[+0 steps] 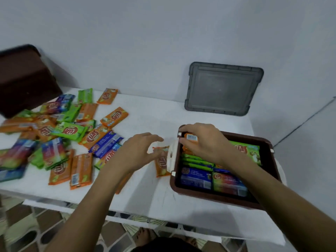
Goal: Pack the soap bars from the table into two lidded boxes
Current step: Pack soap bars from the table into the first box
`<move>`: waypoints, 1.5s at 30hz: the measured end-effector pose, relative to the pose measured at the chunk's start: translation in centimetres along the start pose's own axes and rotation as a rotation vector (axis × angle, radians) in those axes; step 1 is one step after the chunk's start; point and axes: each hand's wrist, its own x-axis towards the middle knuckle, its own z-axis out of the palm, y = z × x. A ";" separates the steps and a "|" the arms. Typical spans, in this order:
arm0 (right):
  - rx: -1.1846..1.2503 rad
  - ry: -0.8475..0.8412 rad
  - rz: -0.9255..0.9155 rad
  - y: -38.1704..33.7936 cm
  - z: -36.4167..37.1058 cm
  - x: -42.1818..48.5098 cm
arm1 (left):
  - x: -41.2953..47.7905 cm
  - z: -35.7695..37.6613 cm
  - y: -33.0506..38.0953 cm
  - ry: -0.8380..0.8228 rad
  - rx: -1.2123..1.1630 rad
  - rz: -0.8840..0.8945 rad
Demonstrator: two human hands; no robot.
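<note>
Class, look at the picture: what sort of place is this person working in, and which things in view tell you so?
Probably a room in a home, not a factory or shop: a plain white table pushed against a bare wall, a patterned tiled floor below, and bare feet at the bottom edge.

Bare white table (151,113) strip running twelve to six, soap bar pile (60,135) crowding nine o'clock, brown box (218,194) blocking three, grey lid (223,89) at one
</note>
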 end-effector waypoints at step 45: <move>-0.030 -0.406 -0.013 -4.8 8.1 10.5 | -4.0 4.9 -9.6 -0.098 -0.059 -0.350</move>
